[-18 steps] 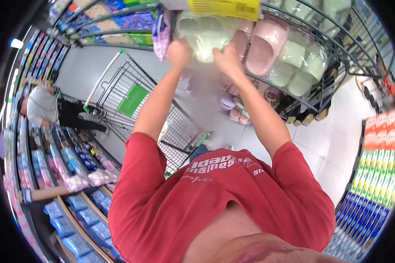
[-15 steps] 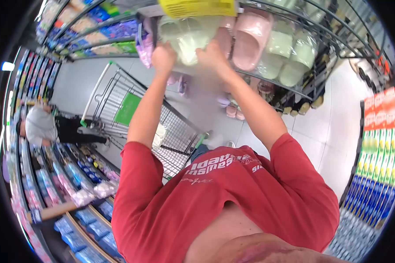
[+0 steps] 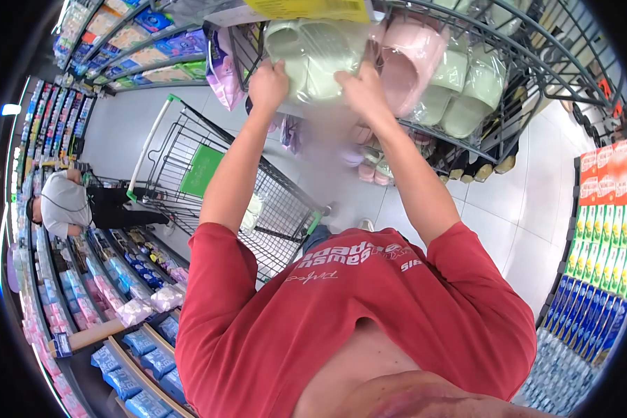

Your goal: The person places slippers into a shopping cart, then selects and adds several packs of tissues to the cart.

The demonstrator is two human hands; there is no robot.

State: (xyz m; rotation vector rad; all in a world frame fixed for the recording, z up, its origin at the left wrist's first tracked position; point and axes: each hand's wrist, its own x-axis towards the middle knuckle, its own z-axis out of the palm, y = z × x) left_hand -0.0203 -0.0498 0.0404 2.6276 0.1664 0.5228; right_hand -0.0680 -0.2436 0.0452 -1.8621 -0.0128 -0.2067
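Observation:
A pair of pale green slippers (image 3: 306, 59) in clear plastic lies on the rack in front of me, under a yellow sign. My left hand (image 3: 268, 85) grips the pack's left edge, its fingers curled and the thumb on top. On the opposite side, my right hand (image 3: 362, 87) holds the right edge, thumb pressed on the plastic and the other fingers partly hidden. Close beside my right hand are pink slippers (image 3: 412, 63), and further right sits another pale green pair (image 3: 460, 90).
A shopping cart (image 3: 202, 171) with a green panel stands on my left, holding a pale packaged item (image 3: 252, 211). Beyond it a person (image 3: 66, 202) is by the shelves. Blue packages (image 3: 139, 362) fill the lower left shelf. Stacked boxes (image 3: 592, 279) line the right. The wire rack (image 3: 536, 66) curves overhead.
The slipper pack has shifted slightly down and right in view. My hands have moved a little further apart to its sides and still hold it.

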